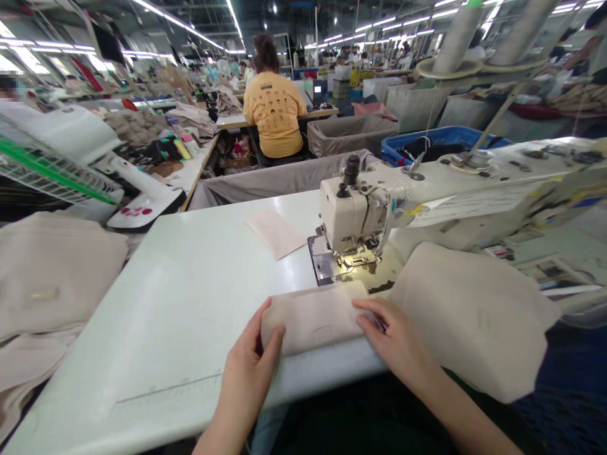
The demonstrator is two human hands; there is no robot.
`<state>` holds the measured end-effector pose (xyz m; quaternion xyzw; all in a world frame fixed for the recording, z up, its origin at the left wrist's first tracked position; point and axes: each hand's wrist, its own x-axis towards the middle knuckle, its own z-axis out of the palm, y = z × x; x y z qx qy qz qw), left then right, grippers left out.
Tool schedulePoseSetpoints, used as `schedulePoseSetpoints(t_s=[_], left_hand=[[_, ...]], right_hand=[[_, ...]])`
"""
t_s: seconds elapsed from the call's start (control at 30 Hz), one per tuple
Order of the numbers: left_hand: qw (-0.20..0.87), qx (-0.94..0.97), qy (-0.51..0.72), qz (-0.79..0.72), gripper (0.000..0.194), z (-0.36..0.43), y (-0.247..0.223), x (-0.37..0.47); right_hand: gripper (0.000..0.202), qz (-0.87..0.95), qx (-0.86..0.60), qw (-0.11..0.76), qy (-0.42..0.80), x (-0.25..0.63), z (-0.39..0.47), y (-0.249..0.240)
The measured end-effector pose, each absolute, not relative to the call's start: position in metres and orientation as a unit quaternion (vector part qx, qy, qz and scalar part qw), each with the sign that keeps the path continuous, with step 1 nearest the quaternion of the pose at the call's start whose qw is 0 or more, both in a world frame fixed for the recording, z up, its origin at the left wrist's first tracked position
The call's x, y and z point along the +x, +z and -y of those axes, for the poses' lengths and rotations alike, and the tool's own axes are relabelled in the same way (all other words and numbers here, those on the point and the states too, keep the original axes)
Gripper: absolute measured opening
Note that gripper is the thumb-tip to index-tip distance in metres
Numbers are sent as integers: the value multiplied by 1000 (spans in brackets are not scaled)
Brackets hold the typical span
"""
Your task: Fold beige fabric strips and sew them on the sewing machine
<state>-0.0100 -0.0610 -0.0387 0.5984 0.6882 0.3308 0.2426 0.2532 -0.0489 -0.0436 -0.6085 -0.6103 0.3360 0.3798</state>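
Bright ceiling tubes (236,20), yellow-lit needle plate (351,260), glare on tabletop (156,278), stretched edges

Person in a yellow shirt (274,110) seated, back to the camera, at a farther table (323,114), grey bin (351,142) just beside, blue basket (389,154) holding dark cloth, white fan (76,131) at left, strip lights (165,17) overhead

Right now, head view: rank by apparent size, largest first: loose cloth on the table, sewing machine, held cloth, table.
1. Table
2. Sewing machine
3. Held cloth
4. Loose cloth
Held cloth is nearer the camera, so its true size against the loose cloth is unsure.
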Motion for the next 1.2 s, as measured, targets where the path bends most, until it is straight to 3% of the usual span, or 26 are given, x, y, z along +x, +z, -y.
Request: schedulePoseSetpoints(t_s=[0.1,0.23,0.3,0.47,0.53,0.8,0.97,1.2], left_hand=[[249,586,394,-663,67,69,-45,-10],[248,652,407,-589,27,73,-43,-11],[263,673,382,-576,23,70,-40,-12],[344,553,411,-637,60,64,-41,-7],[366,519,426,-645,65,63,-42,-4],[327,511,451,-655,24,58,-37,1],[306,567,420,-639,18,62,-39,-6],[247,657,365,-612,24,57,-34,-8]], right_hand=[[34,618,-609,379,321,256,48,-46],[35,610,-620,391,301,260,48,-52],[35,608,-620,394,300,261,48,-54],[37,601,-626,395,302,263,48,-53],[38,600,-630,389,303,263,48,-51],[39,600,-646,367,295,264,50,-48],[37,604,-649,364,285,264,50,-48],[34,611,-653,356,271,266,53,-52]])
